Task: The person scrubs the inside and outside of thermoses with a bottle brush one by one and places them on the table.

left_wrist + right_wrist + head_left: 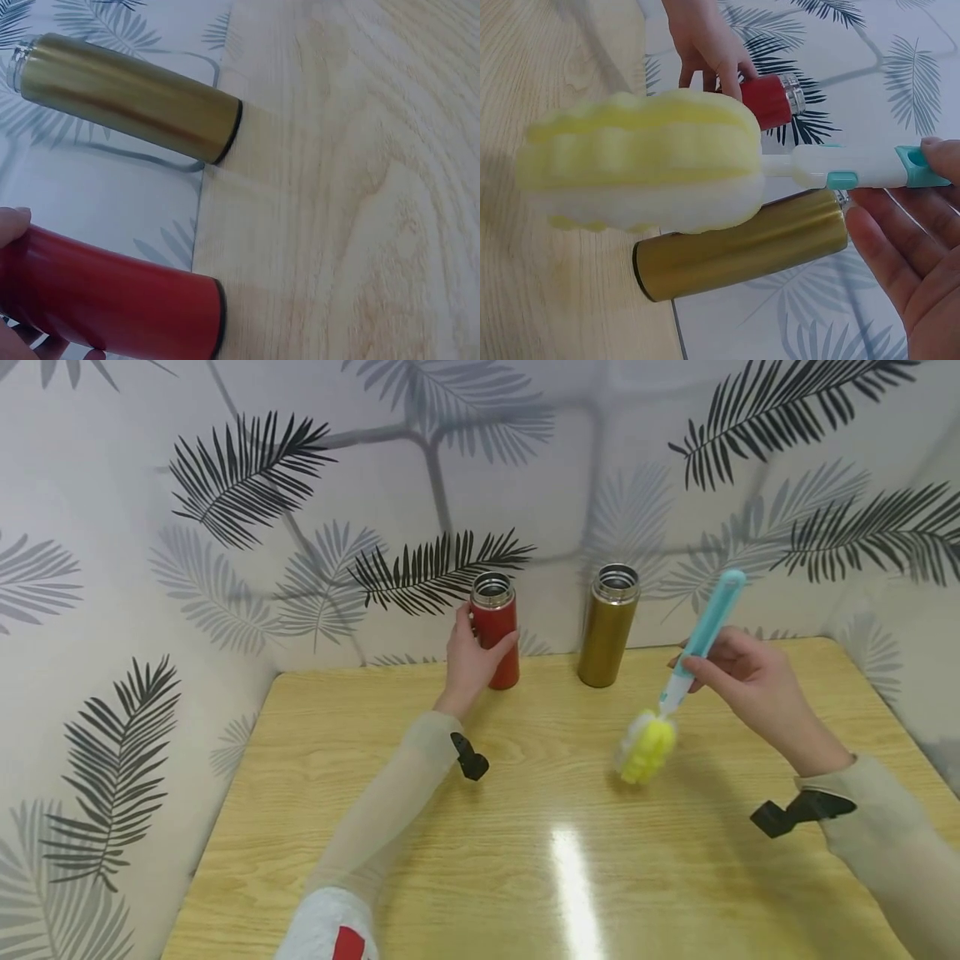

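My left hand [474,653] grips a red thermos bottle [498,639] around its side; its silver mouth is uncovered. The bottle stands upright at the table's back edge. To its right stands a gold thermos bottle [606,631], also without a lid, which no hand touches. My right hand [753,681] pinches a bottle brush by its teal and white handle [708,625]. The yellow and white sponge head [647,747] points down and toward the left, above the table. In the right wrist view the sponge head [645,161] partly covers the gold bottle.
A wooden table [450,860] lies under the bottles, its back edge close against a wall [525,485] with a leaf pattern. Black camera mounts [802,810] sit on both wrists.
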`<control>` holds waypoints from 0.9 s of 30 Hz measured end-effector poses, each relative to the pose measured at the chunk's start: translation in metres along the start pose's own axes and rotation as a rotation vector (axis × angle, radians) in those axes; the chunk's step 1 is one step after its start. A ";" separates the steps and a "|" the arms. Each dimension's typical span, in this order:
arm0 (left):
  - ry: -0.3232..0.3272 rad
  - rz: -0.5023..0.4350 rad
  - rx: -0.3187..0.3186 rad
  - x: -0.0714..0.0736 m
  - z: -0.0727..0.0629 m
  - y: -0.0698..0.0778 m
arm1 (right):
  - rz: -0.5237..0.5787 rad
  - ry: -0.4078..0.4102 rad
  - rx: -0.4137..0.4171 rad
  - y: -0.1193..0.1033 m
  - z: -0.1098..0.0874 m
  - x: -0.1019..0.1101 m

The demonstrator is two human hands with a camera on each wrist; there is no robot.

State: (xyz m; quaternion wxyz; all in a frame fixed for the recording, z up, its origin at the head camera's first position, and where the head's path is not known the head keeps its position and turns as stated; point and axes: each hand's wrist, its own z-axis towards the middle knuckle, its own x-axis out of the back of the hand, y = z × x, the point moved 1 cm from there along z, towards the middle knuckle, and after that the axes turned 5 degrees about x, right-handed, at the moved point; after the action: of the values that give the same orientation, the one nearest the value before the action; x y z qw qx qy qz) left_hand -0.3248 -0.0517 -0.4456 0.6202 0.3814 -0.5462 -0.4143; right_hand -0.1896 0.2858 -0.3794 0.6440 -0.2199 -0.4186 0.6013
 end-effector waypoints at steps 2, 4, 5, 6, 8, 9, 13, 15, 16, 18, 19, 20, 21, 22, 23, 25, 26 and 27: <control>-0.007 -0.006 0.012 0.000 -0.002 0.003 | -0.022 -0.001 0.000 -0.001 0.000 0.000; -0.013 -0.008 0.027 0.001 -0.005 0.004 | -0.041 -0.002 -0.003 -0.001 -0.001 0.000; -0.016 -0.005 0.033 0.001 -0.007 0.005 | -0.049 -0.003 -0.003 -0.001 -0.001 0.000; -0.019 -0.004 0.035 0.002 -0.010 0.006 | -0.055 -0.003 -0.003 -0.001 -0.001 0.000; -0.028 -0.006 0.037 0.002 -0.015 0.007 | -0.050 -0.002 0.000 -0.002 -0.002 0.000; -0.033 -0.003 0.035 0.003 -0.018 0.007 | -0.038 -0.002 -0.001 -0.002 -0.002 0.000; -0.054 0.007 0.019 0.005 -0.030 0.010 | -0.013 -0.003 0.000 -0.003 -0.002 0.000; -0.065 0.008 0.010 0.006 -0.036 0.012 | -0.018 -0.005 -0.004 -0.003 -0.002 0.000; -0.070 0.005 0.006 0.007 -0.039 0.013 | -0.033 -0.006 -0.004 -0.003 -0.003 0.000; -0.083 -0.004 -0.003 0.008 -0.045 0.015 | -0.049 -0.005 -0.007 -0.004 -0.003 0.000; -0.089 -0.009 -0.005 0.009 -0.048 0.016 | -0.053 -0.006 -0.007 -0.004 -0.003 0.000; -0.095 -0.009 -0.007 0.009 -0.052 0.017 | -0.064 -0.006 -0.008 -0.004 -0.003 0.000; -0.101 -0.009 -0.008 0.010 -0.055 0.017 | -0.069 -0.005 -0.009 -0.004 -0.003 -0.001; -0.107 -0.009 -0.008 0.010 -0.058 0.018 | -0.079 -0.005 -0.010 -0.004 -0.003 -0.001; -0.115 -0.008 -0.007 0.010 -0.062 0.018 | -0.081 -0.005 -0.012 -0.004 -0.004 -0.001; -0.126 -0.006 -0.003 0.011 -0.068 0.018 | -0.097 -0.005 -0.016 -0.004 -0.004 -0.001; -0.130 -0.004 -0.003 0.011 -0.071 0.018 | -0.105 -0.005 -0.017 -0.005 -0.004 -0.001; -0.135 -0.009 -0.001 0.011 -0.074 0.019 | -0.108 -0.006 -0.019 -0.005 -0.005 -0.002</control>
State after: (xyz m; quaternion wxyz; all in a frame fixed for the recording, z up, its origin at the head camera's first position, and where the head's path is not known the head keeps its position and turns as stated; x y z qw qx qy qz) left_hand -0.2487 -0.0535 -0.4328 0.5802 0.3547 -0.5848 -0.4422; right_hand -0.1829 0.2844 -0.3784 0.6721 -0.2011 -0.4375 0.5626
